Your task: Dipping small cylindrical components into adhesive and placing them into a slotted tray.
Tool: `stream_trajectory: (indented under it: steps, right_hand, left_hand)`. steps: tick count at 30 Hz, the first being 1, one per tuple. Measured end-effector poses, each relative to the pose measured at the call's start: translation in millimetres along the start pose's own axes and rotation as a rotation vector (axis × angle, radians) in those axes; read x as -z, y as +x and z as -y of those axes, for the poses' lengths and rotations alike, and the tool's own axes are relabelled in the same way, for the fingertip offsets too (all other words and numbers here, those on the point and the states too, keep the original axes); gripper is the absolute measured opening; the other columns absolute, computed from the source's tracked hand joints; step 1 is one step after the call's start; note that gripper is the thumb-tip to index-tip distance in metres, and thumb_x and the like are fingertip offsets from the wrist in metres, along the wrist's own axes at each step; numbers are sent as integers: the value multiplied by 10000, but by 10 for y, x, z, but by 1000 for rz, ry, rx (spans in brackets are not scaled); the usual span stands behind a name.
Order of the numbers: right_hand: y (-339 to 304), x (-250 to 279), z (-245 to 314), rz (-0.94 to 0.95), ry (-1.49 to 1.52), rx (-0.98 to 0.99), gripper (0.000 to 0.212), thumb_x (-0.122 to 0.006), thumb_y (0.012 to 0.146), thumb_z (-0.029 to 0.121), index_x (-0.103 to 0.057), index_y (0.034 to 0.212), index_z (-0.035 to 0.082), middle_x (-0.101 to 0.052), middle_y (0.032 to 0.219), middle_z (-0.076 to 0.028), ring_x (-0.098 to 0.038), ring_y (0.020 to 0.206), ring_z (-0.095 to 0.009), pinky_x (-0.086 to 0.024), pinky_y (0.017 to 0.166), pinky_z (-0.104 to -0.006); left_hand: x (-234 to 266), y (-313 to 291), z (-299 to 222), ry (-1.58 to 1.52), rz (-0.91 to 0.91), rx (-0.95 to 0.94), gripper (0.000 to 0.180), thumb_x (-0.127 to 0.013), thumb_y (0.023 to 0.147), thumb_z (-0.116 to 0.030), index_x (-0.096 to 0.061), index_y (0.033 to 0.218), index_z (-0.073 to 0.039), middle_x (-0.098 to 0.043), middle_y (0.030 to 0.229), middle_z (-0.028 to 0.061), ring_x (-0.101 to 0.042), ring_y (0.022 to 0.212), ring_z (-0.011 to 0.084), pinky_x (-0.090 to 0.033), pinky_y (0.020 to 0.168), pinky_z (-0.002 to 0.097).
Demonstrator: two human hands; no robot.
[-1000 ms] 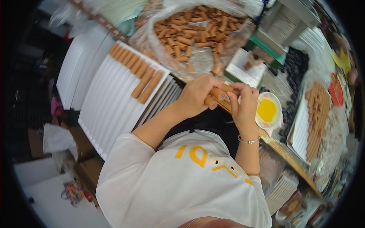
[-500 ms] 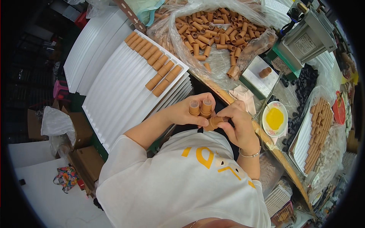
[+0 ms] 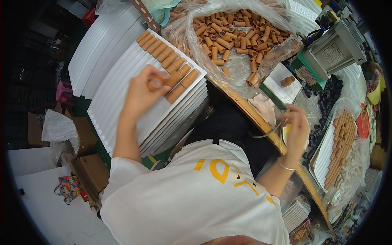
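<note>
Brown tube (image 3: pixel 154 85) seems held within the curled left hand (image 3: pixel 140 90), blurred.

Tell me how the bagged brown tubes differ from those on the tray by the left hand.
The bagged tubes lie jumbled at many angles; the tray tubes lie neatly side by side. The bagged tubes far outnumber the tray tubes. The left hand is beside the tray tubes; neither hand touches the bagged tubes. Both are brown and cylindrical.

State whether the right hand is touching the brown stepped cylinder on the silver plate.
Apart. The head view shows bare silver plate between the right hand and the brown stepped cylinder.
</note>
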State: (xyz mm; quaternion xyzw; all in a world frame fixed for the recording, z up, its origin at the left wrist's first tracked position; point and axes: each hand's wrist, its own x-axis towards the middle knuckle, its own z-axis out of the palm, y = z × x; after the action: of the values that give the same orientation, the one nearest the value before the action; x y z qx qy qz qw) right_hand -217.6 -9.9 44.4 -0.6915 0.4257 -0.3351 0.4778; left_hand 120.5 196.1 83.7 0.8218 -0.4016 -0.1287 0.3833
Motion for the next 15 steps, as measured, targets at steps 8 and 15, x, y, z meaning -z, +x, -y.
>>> stream_trajectory:
  steps: [8,15]
  right_hand:
    - [926,1358,-1036,-275,-305,28,266,-619,955,247,-665,1016,-8,-674,821,-44,-612,755,-97,-462,650,-226]
    - [1664,1514,-1856,-185,-991,80,383,-673,881,230,-586,1233,108,-584,1138,-209,-618,958,-352,-500,840,-392]
  left_hand:
    - [260,379,417,248,200,137,379,-858,670,-174,-586,880,-16,-665,859,91,-624,813,186,-493,761,319]
    - [187,475,540,140,42,207,300,-676,900,-223,-611,1063,21,-635,959,129,-617,893,190,-503,759,323]
